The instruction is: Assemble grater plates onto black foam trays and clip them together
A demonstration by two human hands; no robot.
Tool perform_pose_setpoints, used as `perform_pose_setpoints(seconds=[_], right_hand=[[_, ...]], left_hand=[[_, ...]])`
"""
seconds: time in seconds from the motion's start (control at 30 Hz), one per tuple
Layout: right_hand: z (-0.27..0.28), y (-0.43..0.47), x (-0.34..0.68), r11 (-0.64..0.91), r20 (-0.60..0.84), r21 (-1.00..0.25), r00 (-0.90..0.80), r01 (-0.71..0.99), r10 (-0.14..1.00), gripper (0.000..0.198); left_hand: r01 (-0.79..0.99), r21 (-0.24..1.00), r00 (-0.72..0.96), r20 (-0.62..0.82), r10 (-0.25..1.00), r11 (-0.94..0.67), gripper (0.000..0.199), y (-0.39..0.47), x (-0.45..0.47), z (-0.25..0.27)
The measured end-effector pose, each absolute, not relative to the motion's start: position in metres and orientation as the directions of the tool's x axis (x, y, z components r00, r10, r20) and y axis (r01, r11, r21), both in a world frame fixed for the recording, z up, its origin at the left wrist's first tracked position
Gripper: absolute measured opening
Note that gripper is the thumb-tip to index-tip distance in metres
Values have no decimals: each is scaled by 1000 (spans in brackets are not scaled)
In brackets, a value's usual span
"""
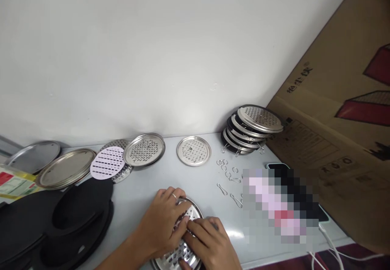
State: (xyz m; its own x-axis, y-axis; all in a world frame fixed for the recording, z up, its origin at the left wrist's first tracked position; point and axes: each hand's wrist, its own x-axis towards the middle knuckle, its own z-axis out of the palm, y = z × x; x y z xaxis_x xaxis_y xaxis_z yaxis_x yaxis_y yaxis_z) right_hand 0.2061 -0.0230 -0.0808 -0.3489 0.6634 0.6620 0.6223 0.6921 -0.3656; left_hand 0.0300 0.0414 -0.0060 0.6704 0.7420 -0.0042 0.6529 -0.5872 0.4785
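On the table before me lies a round perforated metal lid [192, 212], shiny and full of slots. My left hand [164, 219] is curled over its left and upper part, wearing a ring on one finger. From the lower right, my right hand [210, 239] bends its fingers onto the lid, the fingertips of both hands meeting near its middle. Parts of the lid are hidden under the hands and cut off by the lower picture edge. Further back, a similar perforated lid [194, 151] lies flat by itself.
Stacked lids with hanging clips [251, 130] stand back right, near wire rings and hooks [223, 189]. Leftward are stacked lids [144, 150], a lilac slotted disc [107, 163], plain metal discs [67, 167] and black round trays [79, 209]. A phone [323, 214], partly blurred, lies before a cardboard box [329, 140].
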Motion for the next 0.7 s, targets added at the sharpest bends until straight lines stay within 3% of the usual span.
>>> perform_pose_setpoints(seconds=[0.3,0.53,0.7], right_hand=[[-73,-25,209,716,618,-338,-429,611,658,36],[-74,-28,211,706,575,-313,-464,635,673,38],[-76,-28,211,704,586,-319,-452,635,673,59]], left_hand=[[643,526,657,-5,754,-557,20,44,25,-9],[609,551,687,-7,727,-571,30,46,21,-16],[617,542,686,-15,727,-570,29,45,20,-18]])
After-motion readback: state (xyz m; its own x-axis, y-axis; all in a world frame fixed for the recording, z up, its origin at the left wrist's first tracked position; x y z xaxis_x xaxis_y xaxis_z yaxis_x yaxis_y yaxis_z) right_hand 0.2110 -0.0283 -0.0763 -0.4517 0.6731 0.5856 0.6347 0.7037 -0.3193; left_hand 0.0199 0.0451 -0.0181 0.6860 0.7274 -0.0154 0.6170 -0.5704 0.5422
